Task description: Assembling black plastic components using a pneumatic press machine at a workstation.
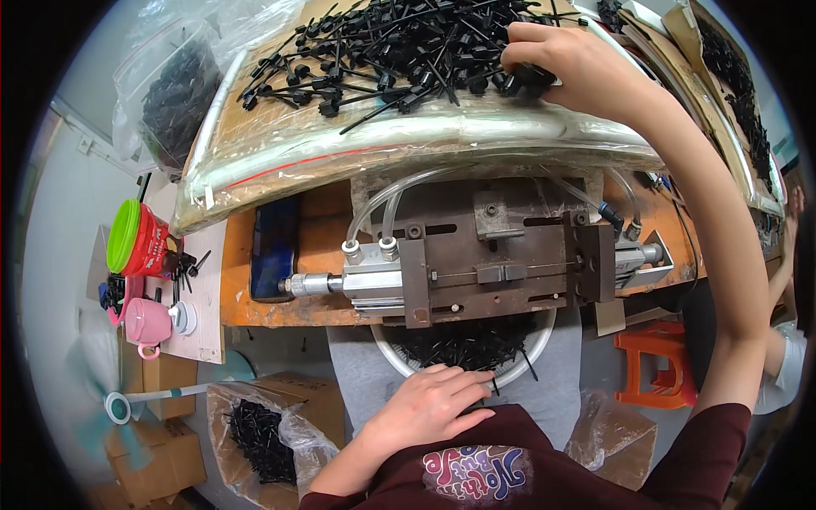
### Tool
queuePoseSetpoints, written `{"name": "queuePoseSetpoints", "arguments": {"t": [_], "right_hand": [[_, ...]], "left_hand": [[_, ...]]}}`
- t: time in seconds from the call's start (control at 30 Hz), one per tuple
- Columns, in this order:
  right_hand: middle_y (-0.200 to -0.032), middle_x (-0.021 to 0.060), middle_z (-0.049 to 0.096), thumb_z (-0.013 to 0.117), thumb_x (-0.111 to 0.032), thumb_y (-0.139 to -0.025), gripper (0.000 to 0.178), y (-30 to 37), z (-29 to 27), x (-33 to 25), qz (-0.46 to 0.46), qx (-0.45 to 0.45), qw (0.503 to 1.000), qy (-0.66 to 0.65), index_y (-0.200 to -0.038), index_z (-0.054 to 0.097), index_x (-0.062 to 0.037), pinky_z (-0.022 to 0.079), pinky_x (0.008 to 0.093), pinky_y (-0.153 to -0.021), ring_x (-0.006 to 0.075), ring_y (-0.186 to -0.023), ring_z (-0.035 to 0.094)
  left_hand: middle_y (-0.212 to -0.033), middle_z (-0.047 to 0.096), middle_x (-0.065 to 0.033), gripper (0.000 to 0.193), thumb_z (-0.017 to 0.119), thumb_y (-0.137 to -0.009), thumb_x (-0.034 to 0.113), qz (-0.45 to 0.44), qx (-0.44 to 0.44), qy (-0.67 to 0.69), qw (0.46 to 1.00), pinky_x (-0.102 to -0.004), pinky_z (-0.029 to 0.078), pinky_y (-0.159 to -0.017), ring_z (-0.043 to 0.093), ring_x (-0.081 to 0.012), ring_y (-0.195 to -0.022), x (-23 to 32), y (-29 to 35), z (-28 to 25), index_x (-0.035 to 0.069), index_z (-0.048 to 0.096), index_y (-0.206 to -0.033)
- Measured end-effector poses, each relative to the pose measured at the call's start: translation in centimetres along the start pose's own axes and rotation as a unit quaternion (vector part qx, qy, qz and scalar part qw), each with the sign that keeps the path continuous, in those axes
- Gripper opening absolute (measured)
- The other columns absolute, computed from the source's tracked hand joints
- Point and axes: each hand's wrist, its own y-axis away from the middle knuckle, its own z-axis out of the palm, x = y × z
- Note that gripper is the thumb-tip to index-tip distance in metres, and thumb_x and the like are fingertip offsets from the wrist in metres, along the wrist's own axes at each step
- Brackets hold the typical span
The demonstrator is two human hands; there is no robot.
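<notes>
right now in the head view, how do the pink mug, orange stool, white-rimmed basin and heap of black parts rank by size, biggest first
1. Heap of black parts
2. White-rimmed basin, partly hidden
3. Orange stool, partly hidden
4. Pink mug

This ranks only how large each looks here.

Plain whitish wall (55,263) on the left; grey floor (297,361); orange stool (631,342) over right; kinda worn wooden bench (235,285).

Fan blades (127,446) blurred, far side of white basin (544,342) hidden beneath the machine (501,255), co-worker (787,259) cut off at right, right hand's (565,68) hold on black parts (408,51) unclear — too crowded there
</notes>
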Motion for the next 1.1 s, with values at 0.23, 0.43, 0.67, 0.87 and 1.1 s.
{"name": "queuePoseSetpoints", "arguments": {"t": [0.23, 0.43, 0.67, 0.87, 1.1], "right_hand": [[-0.092, 0.0104, 0.058, 0.074, 0.001, -0.066, 0.029, -1.0, -0.6, 0.0, 0.020, -0.030, 0.996, -0.080, -0.093, 0.064, 0.0021, 0.050, 0.0415, -0.081, 0.0309, -0.090, 0.062], [-0.088, 0.0073, 0.060, 0.076, -0.006, -0.072, 0.026, -0.9, -1.4, 0.4, 0.035, -0.021, 0.998, -0.053, -0.095, 0.067, 0.0021, 0.050, 0.0353, -0.081, 0.0247, -0.085, 0.062], [-0.083, 0.0157, 0.064, 0.076, -0.014, -0.076, 0.021, -2.2, -3.9, -1.1, 0.147, -0.120, 0.974, -0.122, -0.087, 0.069, 0.0033, 0.050, 0.0400, -0.074, 0.0304, -0.079, 0.063], [-0.074, 0.0050, 0.066, 0.075, -0.011, -0.082, 0.015, -1.1, -5.2, -0.8, 0.296, 0.028, 0.903, -0.310, -0.087, 0.071, 0.0025, 0.046, 0.0297, -0.060, 0.0140, -0.064, 0.058], [-0.087, 0.0073, 0.066, 0.074, -0.006, -0.082, 0.020, 2.0, -4.0, 0.0, 0.378, 0.221, 0.709, -0.553, -0.099, 0.066, -0.0006, 0.051, 0.0271, -0.068, 0.0138, -0.076, 0.063]], "left_hand": [[-0.112, 0.070, -0.0055, 0.027, 0.076, -0.081, 0.028, 0.009, -0.013, 0.004, 1.000, -0.0313, 0.051, -0.072, 0.066, -0.0202, -0.083, 0.1, -0.3, 0.2, 0.006, 0.068, -0.093], [-0.112, 0.070, -0.0057, 0.029, 0.076, -0.081, 0.030, 0.007, -0.021, 0.005, 1.000, -0.0314, 0.051, -0.073, 0.066, -0.0202, -0.085, 0.0, -0.1, 0.3, 0.006, 0.069, -0.095], [-0.113, 0.069, -0.0058, 0.032, 0.076, -0.081, 0.032, 0.013, -0.018, 0.008, 1.000, -0.0314, 0.051, -0.074, 0.066, -0.0198, -0.085, 0.0, -0.2, 0.4, 0.006, 0.069, -0.099], [-0.114, 0.069, -0.0055, 0.033, 0.077, -0.081, 0.030, 0.010, -0.005, 0.009, 1.000, -0.0310, 0.050, -0.072, 0.066, -0.0197, -0.083, 0.3, 0.1, 0.2, 0.007, 0.070, -0.102], [-0.113, 0.070, -0.0090, 0.030, 0.081, -0.073, 0.018, 0.049, 0.091, 0.023, 0.994, -0.0295, 0.051, -0.065, 0.066, -0.0204, -0.076, 2.0, -1.5, -1.7, 0.005, 0.072, -0.098]]}}
